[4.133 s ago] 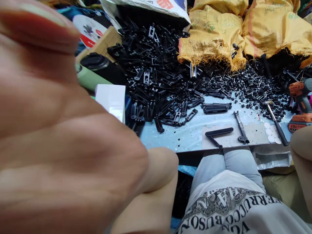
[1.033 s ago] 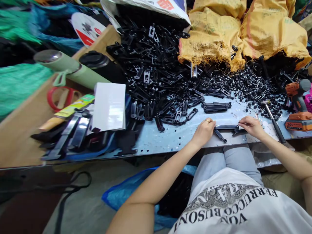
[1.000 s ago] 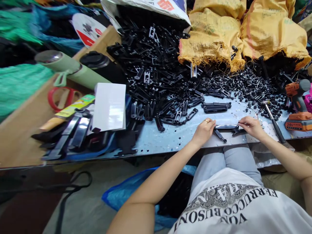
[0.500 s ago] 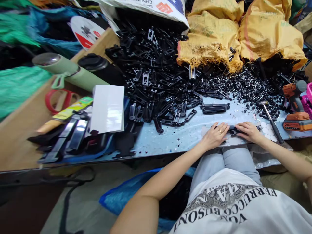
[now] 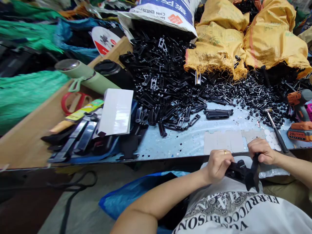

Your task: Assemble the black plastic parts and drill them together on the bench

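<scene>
Between my two hands, just off the bench edge and above my lap, is a black jointed bracket [image 5: 237,172] with a knob-like part. My left hand [image 5: 218,165] is closed around its left end, thumb on top. On the other side my right hand [image 5: 263,151] grips an upright black part at its right end. Grey-white pads [image 5: 223,142] lie on the bench just beyond my hands, with white round discs [image 5: 270,138] beside them. Several long black brackets [image 5: 218,113] lie together farther back.
A heap of black metal parts [image 5: 165,81] and a pile of screws [image 5: 251,91] cover the back of the bench. At right are a hammer [image 5: 276,131] and an orange cordless drill [image 5: 299,113]. Red scissors [image 5: 63,103], a white box [image 5: 116,112] and a green bottle [image 5: 94,78] are at left.
My hands have lifted the black bracket off the pads and drawn it toward my body, over my lap. It is now tilted, with its parts spread. The camera view has shifted slightly.
</scene>
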A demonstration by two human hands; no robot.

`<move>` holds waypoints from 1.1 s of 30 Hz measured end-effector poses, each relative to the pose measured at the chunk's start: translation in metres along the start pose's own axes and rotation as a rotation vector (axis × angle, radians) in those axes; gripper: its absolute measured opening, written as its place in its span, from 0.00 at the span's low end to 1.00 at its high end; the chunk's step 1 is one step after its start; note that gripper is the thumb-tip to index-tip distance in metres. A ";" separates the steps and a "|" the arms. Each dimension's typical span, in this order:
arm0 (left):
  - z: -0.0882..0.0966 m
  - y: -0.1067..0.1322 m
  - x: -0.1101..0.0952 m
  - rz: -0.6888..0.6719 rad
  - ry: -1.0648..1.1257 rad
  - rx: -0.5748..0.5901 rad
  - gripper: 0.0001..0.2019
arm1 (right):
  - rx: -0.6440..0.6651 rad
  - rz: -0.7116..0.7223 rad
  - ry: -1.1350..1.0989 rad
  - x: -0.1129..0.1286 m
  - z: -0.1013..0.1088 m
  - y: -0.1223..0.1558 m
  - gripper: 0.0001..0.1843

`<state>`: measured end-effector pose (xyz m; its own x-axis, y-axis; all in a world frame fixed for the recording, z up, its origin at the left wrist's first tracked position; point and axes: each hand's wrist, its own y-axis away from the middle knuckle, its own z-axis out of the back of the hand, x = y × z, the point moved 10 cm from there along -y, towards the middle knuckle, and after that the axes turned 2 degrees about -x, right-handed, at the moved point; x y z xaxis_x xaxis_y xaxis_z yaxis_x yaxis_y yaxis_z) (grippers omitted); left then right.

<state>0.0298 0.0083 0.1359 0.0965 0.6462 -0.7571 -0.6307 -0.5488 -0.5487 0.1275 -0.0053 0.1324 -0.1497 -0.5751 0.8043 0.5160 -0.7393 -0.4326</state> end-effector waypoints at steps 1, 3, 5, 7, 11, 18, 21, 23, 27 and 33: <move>0.001 0.002 -0.008 0.000 0.052 -0.061 0.30 | -0.036 -0.020 -0.105 -0.001 -0.012 -0.003 0.29; 0.006 0.005 -0.017 -0.023 0.093 -0.221 0.28 | -0.239 -0.044 -0.265 -0.013 -0.029 -0.006 0.28; 0.011 0.009 -0.019 -0.078 0.038 -0.376 0.28 | -0.621 -0.071 -0.300 -0.038 -0.029 -0.001 0.29; 0.012 0.012 -0.014 -0.149 -0.108 -0.448 0.29 | -0.917 -0.116 -0.231 -0.068 -0.023 0.005 0.29; 0.004 0.010 0.031 -0.173 -0.589 -0.323 0.33 | -0.675 -0.111 -0.007 -0.123 0.004 -0.055 0.26; 0.003 -0.014 0.153 0.188 -1.024 0.169 0.18 | -0.094 -0.125 0.876 -0.210 0.069 -0.212 0.17; 0.026 -0.036 0.171 0.296 -1.053 0.131 0.21 | 0.110 -0.055 1.029 -0.235 0.045 -0.271 0.24; 0.053 -0.050 0.176 0.344 -1.043 0.047 0.22 | 0.177 -0.026 1.022 -0.248 0.032 -0.298 0.24; 0.151 -0.064 0.196 0.536 -1.051 -0.203 0.17 | 0.191 0.010 0.896 -0.250 0.034 -0.318 0.16; 0.265 -0.078 0.259 0.703 -1.124 -0.267 0.18 | -0.247 -0.114 0.353 -0.202 0.091 -0.278 0.29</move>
<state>-0.0996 0.3593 0.0764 -0.9402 0.1981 -0.2772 -0.1052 -0.9425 -0.3171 0.0910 0.3489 0.1271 -0.4947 -0.5375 0.6828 0.2688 -0.8419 -0.4680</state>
